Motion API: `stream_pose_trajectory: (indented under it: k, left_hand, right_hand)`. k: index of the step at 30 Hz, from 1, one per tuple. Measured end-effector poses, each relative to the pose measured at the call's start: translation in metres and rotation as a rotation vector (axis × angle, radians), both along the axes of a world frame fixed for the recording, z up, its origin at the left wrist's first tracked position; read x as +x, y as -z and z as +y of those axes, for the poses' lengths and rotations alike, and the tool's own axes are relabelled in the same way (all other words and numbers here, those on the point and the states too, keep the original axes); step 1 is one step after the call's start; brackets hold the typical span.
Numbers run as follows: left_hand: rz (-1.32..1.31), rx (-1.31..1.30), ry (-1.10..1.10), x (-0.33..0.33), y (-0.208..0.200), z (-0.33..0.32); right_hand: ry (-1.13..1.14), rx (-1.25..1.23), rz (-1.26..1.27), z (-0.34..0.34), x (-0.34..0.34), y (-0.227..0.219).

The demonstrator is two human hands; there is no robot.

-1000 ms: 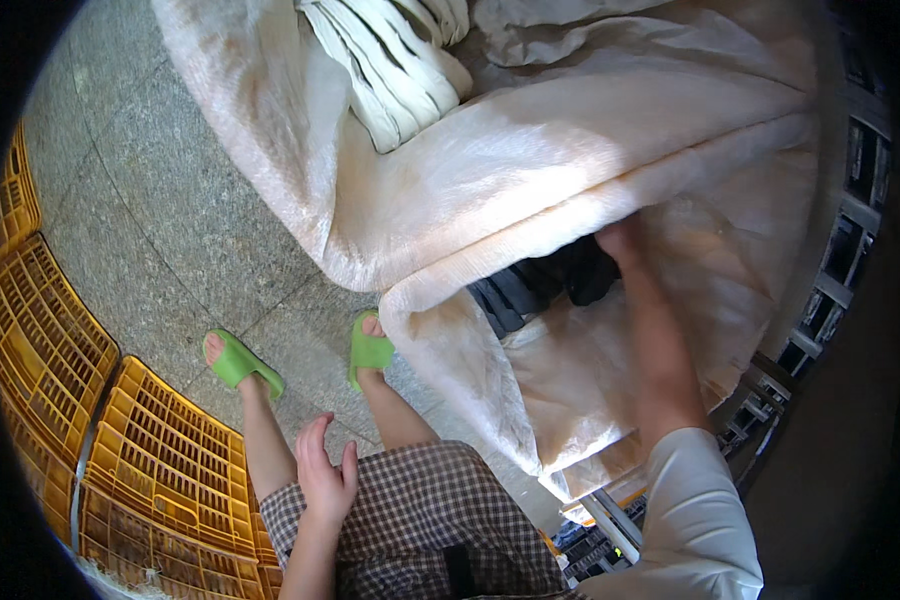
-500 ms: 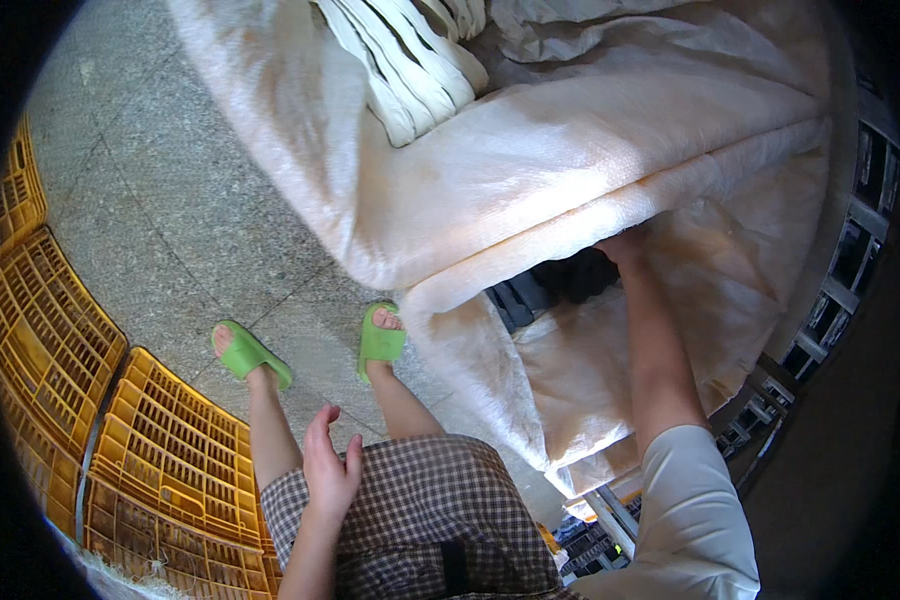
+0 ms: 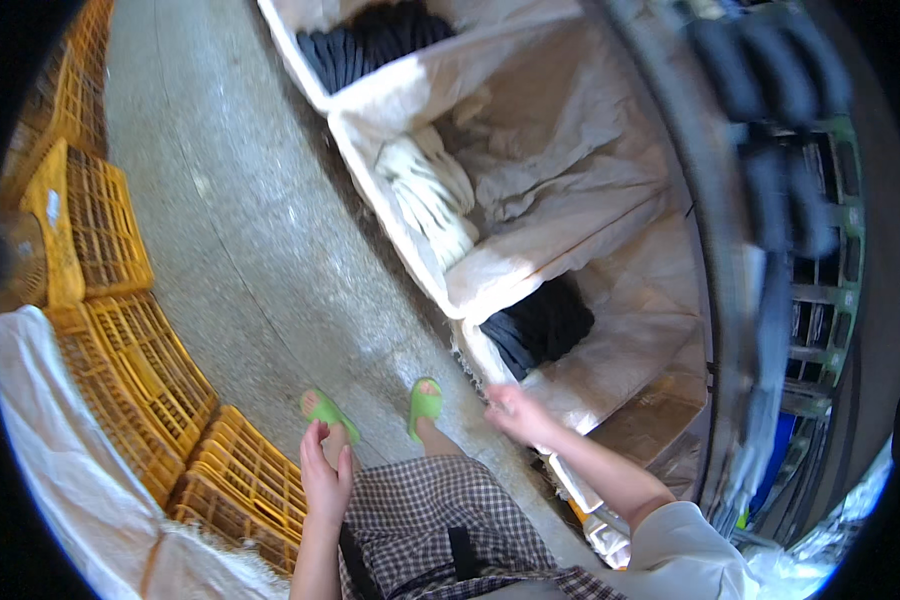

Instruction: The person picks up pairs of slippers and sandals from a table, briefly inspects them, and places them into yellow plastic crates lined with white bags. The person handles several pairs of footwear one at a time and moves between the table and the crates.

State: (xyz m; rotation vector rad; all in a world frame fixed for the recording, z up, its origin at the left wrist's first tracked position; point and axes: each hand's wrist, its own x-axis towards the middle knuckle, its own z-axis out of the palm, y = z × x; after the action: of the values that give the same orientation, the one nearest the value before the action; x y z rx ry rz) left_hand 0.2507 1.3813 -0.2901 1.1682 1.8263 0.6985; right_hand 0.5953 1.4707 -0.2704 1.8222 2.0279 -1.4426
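Note:
My left hand (image 3: 327,472) hovers over my checked clothing with nothing in it, fingers loosely apart. My right hand (image 3: 520,414) is above the front edge of a pale cloth-lined bin (image 3: 620,375), its fingers partly smeared by motion. Whether it holds anything cannot be made out. A dark bundle of long soft strips (image 3: 542,325) lies in this bin, just beyond the right hand. One compartment farther, a white bundle of similar strips (image 3: 425,200) rests against the left wall. Another dark bundle (image 3: 375,45) fills part of the farthest compartment.
Yellow plastic crates (image 3: 150,365) line the left side, with a white sheet (image 3: 60,420) at the lower left. Blurred dark long pieces (image 3: 755,75) hang at the right beside a green-framed rack (image 3: 845,250). A grey floor (image 3: 220,210) runs between crates and bins.
My right hand has come out of the bin with the dark bundle and moved left, nearer to me. The view has shifted, showing more bins and the rack. My left hand stays open.

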Motion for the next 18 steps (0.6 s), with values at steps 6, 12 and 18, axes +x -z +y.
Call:
stream_pose_trajectory:
  k: [6,12,18]
  left_hand:
    - [0.07,0.187,-0.046,-0.078,-0.119,0.02]
    - [0.083,0.221,-0.022,-0.107,-0.197,0.039]
    - [0.114,0.134,0.07,-0.086,-0.247,0.081]
  right_hand:
    - [-0.628,0.031,0.258,-0.011,-0.112,-0.217]
    - [0.073,0.601,0.487,0.05,-0.088,-0.4]
    - [0.658,1.066,0.757,0.213,0.013,-0.452]
